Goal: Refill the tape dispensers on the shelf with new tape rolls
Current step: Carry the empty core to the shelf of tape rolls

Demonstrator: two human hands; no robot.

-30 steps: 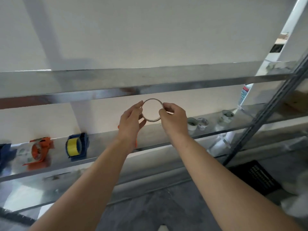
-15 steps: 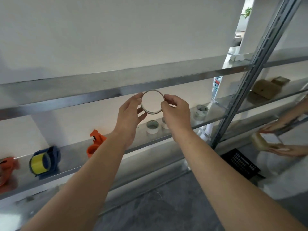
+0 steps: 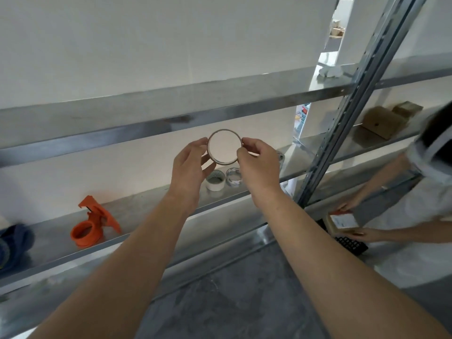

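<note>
Both my hands hold a thin brown cardboard tape ring point(image 3: 224, 132) up in front of the metal shelf point(image 3: 151, 211). My left hand point(image 3: 190, 165) grips its left edge and my right hand point(image 3: 259, 162) pinches its right edge. An orange tape dispenser point(image 3: 91, 225) with no roll on it lies on the shelf at lower left. A blue dispenser point(image 3: 12, 243) is cut off at the left edge. Behind my hands stand a white tape roll point(image 3: 215, 183) and a clear tape roll point(image 3: 233, 177); a further roll point(image 3: 281, 156) is mostly hidden by my right hand.
An upper shelf beam point(image 3: 146, 133) runs across above my hands. A slanted metal upright point(image 3: 342, 113) divides the shelving on the right. Beyond it another person point(image 3: 420, 192) handles a box point(image 3: 342, 222). Cardboard boxes point(image 3: 384, 121) sit on the right shelf. Grey floor lies below.
The view has swung right: the dispensers slid toward the left edge and the person at right came further into frame. My hands keep the same hold on the ring.
</note>
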